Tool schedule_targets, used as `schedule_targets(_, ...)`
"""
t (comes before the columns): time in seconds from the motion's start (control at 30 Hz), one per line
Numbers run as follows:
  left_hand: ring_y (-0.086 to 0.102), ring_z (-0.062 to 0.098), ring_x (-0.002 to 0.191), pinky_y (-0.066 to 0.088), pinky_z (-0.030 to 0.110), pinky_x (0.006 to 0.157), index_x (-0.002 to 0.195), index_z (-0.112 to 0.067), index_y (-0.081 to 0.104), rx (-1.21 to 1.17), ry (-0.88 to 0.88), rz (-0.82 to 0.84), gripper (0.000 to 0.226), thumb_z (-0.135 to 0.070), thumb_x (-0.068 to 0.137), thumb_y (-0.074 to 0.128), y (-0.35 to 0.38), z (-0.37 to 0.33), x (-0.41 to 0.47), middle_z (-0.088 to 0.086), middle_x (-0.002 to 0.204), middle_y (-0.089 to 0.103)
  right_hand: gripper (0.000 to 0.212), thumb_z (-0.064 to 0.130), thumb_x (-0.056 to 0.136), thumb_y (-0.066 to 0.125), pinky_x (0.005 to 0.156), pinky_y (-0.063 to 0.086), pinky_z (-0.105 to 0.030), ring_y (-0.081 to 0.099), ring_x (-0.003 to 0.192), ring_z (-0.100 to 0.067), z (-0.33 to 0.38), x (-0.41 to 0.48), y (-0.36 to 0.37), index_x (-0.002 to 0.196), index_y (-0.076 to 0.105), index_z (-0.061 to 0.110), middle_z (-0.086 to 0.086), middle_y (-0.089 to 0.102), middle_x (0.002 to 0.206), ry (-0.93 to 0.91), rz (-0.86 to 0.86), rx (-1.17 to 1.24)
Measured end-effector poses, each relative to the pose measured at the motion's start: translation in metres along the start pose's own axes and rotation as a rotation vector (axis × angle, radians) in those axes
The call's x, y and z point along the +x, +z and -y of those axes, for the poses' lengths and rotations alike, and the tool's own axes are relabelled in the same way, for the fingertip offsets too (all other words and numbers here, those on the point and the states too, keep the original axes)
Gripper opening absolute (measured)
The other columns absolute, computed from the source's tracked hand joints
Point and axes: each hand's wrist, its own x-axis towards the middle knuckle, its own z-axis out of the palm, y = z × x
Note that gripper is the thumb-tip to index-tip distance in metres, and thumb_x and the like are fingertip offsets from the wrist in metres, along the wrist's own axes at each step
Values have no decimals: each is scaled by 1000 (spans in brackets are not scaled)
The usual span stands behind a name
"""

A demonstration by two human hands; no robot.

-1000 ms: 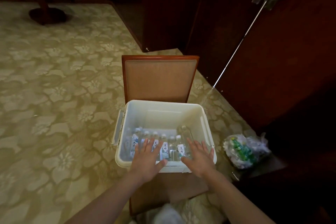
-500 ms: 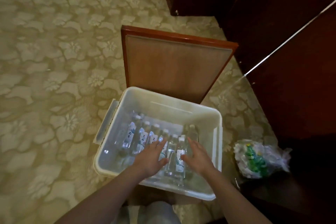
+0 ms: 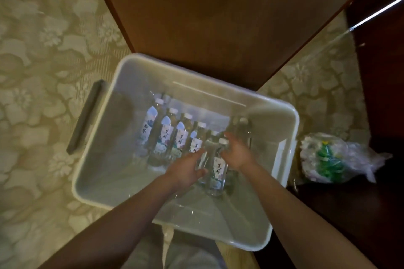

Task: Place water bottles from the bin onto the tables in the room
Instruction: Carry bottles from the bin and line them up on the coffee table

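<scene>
A white plastic bin (image 3: 290, 116) sits on a wooden chair and holds several small water bottles with white caps and pale flowered labels. A row of them (image 3: 166, 135) stands along the bin's left half. Both my hands are down inside the bin. My left hand (image 3: 185, 168) curls finger and thumb round a clear bottle (image 3: 205, 159) in the middle. My right hand (image 3: 237, 153) curls over another bottle (image 3: 242, 129) near the right wall, hiding most of it. One labelled bottle (image 3: 217, 172) stands between my hands.
The chair's brown backrest (image 3: 207, 17) rises just behind the bin. A clear plastic bag with green and white contents (image 3: 328, 159) lies on a dark surface to the right. Patterned beige carpet (image 3: 43, 72) spreads to the left. A dark wooden door (image 3: 382, 61) stands at the right.
My head has tilted down and closer over the bin. Both hands have gone from hovering at the near rim to deep inside, closing on bottles.
</scene>
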Motion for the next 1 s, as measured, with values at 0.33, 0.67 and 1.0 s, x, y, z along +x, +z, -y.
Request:
schedule_targets(0.33,52,22,129,44,34,102,149,-28,40,17,47,61,54,-27,98,57,14,3,38,2,149,46,45,24,98,49,106,44,-36,49,130,-33,-6,47,8,143,51,28,-9,57,142,-47,43,-299)
schedule_targets(0.67,57,14,111,47,21,93,142,-25,49,-293,35,65,53,-14,93,65,24,5,40,-7,126,59,29,8,92,57,96,50,-30,61,118,-27,-10,49,12,118,67,16,-12,57,136,20,69,50)
schedule_targets(1.0,54,21,119,45,39,107,137,-22,42,-657,-57,-1,66,-7,83,76,26,11,33,4,120,57,24,8,92,66,94,48,-28,61,98,-12,9,35,-9,116,72,7,-10,70,119,-33,36,350)
